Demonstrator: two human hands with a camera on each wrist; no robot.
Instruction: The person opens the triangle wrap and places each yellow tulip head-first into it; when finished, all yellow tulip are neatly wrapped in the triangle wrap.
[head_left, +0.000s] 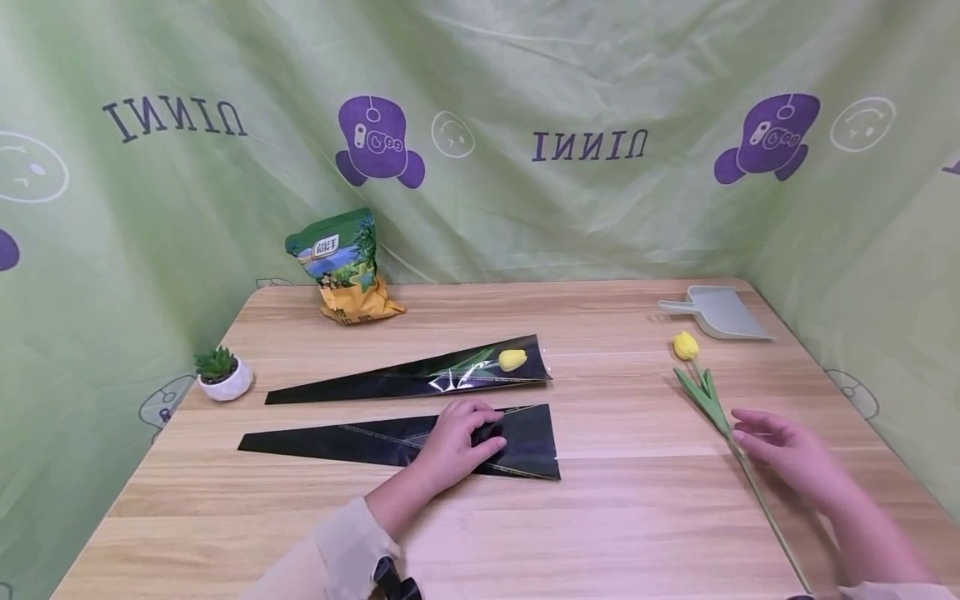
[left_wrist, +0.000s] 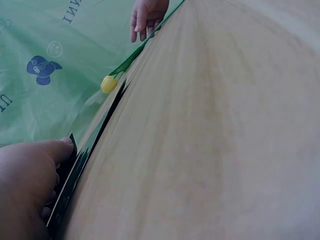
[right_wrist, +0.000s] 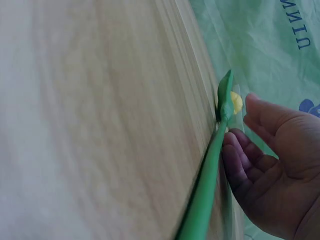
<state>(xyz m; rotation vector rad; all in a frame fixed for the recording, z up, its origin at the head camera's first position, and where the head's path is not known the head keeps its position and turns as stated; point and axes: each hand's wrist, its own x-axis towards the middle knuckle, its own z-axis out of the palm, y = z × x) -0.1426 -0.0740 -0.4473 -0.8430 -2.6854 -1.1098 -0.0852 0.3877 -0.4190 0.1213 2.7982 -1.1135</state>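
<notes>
My left hand (head_left: 457, 446) lies over the nearer black flower sleeve (head_left: 525, 442), a long tapering wrapper, with its fingers bent and its thumb at the material. In the left wrist view the thumb meets a raised dark edge of the sleeve; part of the grip is hidden. A second black sleeve (head_left: 375, 379) lies just beyond, holding a yellow tulip (head_left: 512, 360) under clear film. To the right, a loose yellow tulip (head_left: 686, 345) with green leaves lies along the table. Beside its stem (right_wrist: 210, 185), my right hand (head_left: 795, 458) has loosely bent fingers, close to or touching it.
A green and yellow bag (head_left: 345, 271) stands at the back left. A small potted succulent (head_left: 225, 379) sits by the left edge. At the back right lies a grey dustpan (head_left: 720, 312). Green printed cloth (head_left: 562, 217) hangs around the wooden table (head_left: 622, 517).
</notes>
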